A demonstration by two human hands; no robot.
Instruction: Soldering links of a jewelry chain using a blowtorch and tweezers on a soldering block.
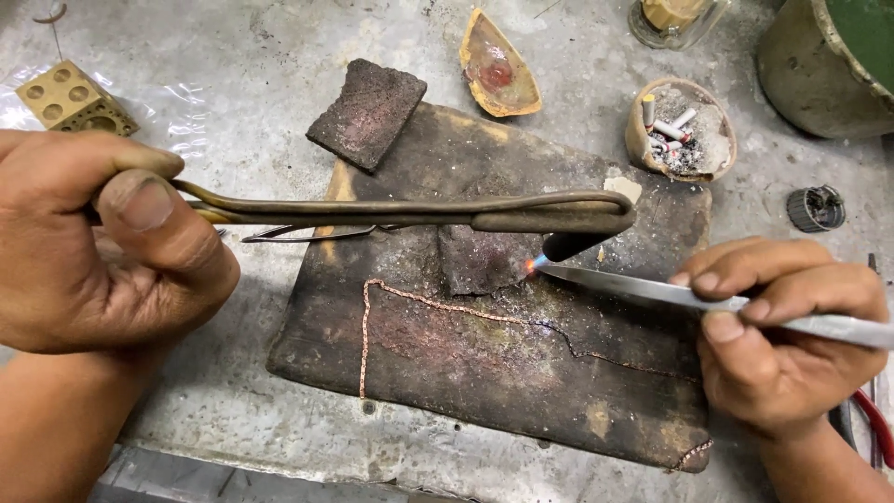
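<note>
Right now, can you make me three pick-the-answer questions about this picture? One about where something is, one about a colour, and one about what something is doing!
1. Where does the thin chain lie?
A. on the dark board
B. in the small bowl
C. in the left hand

2. What colour is the cube with round hollows?
A. blue
B. brass yellow
C. white

3. What is the torch doing?
A. lying unlit
B. burning with a small flame
C. standing in a jar

Answers:
1 A, the chain trails across the board.
2 B, the cube looks yellow.
3 B, a glow shows at the nozzle, beside the tweezers in the right hand.
</note>
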